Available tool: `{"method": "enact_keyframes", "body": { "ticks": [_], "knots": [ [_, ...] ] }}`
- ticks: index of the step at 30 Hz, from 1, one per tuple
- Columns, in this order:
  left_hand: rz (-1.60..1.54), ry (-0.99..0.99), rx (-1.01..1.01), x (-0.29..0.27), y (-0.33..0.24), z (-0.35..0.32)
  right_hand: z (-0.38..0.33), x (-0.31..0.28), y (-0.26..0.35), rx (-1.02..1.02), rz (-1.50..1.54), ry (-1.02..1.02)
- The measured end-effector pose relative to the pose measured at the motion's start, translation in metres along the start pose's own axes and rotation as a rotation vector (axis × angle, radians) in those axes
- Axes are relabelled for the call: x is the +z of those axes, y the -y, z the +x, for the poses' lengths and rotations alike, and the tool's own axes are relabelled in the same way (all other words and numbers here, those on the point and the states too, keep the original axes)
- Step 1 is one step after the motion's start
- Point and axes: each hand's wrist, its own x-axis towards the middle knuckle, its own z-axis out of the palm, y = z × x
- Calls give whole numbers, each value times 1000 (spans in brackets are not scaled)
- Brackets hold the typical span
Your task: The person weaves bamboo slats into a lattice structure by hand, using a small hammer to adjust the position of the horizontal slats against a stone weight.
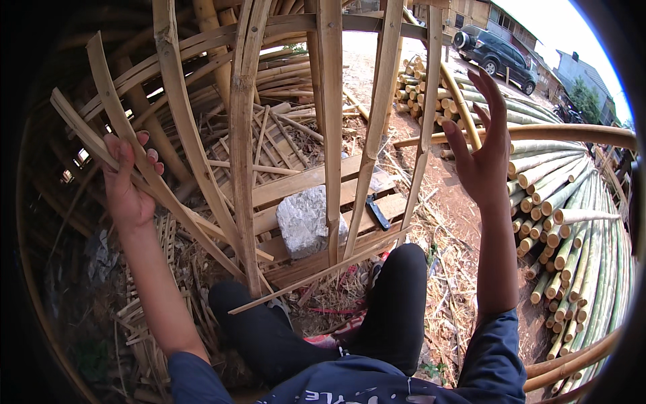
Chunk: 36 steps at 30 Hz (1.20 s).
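My left hand (pixel 131 185) is closed around pale bamboo slats (pixel 121 118) at the left side of an upright slatted bamboo frame (pixel 243 135). Its fingers wrap the slats' edges. Several slats run from top to bottom in front of me, joined near the top by a thin crosspiece (pixel 286 25). On the right, my right hand (pixel 486 151) is raised with fingers spread, holding nothing, apart from the frame's rightmost slat (pixel 425 124). A thin bamboo strip (pixel 316 277) lies slanted across the lower ends of the slats, above my knees.
Behind the slats, a rough grey stone block (pixel 306 219) and a black-handled tool (pixel 378 213) rest on a low plank platform (pixel 289 185). Cut bamboo poles (pixel 572 249) are stacked at right. Bamboo scraps (pixel 437 303) litter the ground. A dark car (pixel 498 55) stands far off.
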Motion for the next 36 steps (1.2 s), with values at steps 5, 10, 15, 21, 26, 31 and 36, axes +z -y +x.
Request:
{"method": "enact_keyframes", "body": {
  "ticks": [5, 10, 15, 21, 26, 31, 36],
  "knots": [
    [-41, 77, 3, 7, 13, -6, 91, 9, 45, -553, -330, -270],
    [-73, 109, 12, 8, 13, -7, 156, 22, 94, -852, -471, -134],
    [-77, 93, 13, 6, 12, -10, 169, 47, 108, -293, -205, 764],
    [-101, 96, 13, 5, 15, -10, 176, 68, 81, -452, -148, 444],
    [-77, 62, -12, 7, 18, -7, 170, 57, 119, -449, -324, 564],
    [-86, 63, 15, 12, 18, -9, 174, 54, 108, -660, -457, 512],
    [-104, 66, 17, 17, 21, -11, 157, 66, 103, -556, -292, 560]
  ]
}}
